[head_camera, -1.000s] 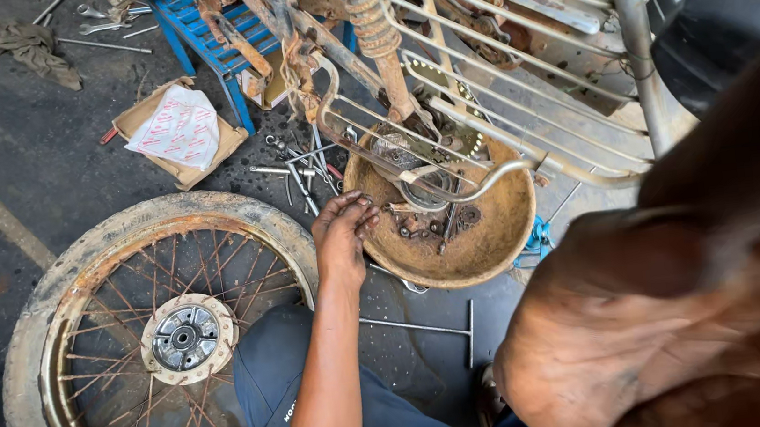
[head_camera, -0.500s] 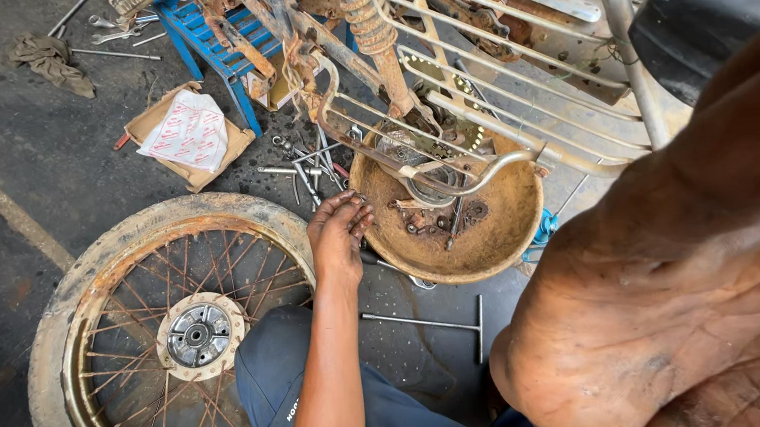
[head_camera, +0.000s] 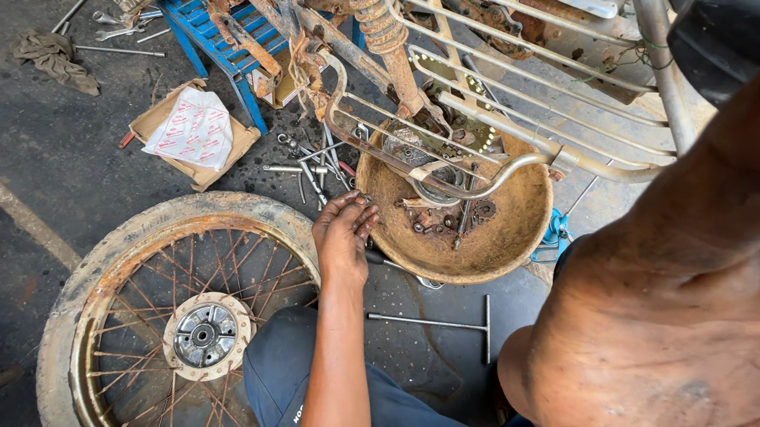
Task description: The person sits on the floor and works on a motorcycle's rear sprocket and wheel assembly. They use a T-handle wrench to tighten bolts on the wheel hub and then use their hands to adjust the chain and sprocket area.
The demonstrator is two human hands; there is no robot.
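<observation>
Left hand (head_camera: 344,231), fingers curled and pinched at the rim of the rusty bowl (head_camera: 497,248) on the floor; whether it grips anything cannot be told. Right hand unseen. Risk: tipping the bowl, scattering its small parts.

Dark, stained concrete floor (head_camera: 34,146), a pale stripe crossing it. A spoked wheel (head_camera: 181,338) is laid flat on it. Just right of the wheel a rusty bowl (head_camera: 496,239) is set, a T-handled wrench (head_camera: 439,325) below that. Above the wheel, loose spanners and bolts (head_camera: 309,169), an open cardboard box (head_camera: 188,135), a blue stool (head_camera: 231,50). A rag (head_camera: 58,59) is dropped well above.
</observation>
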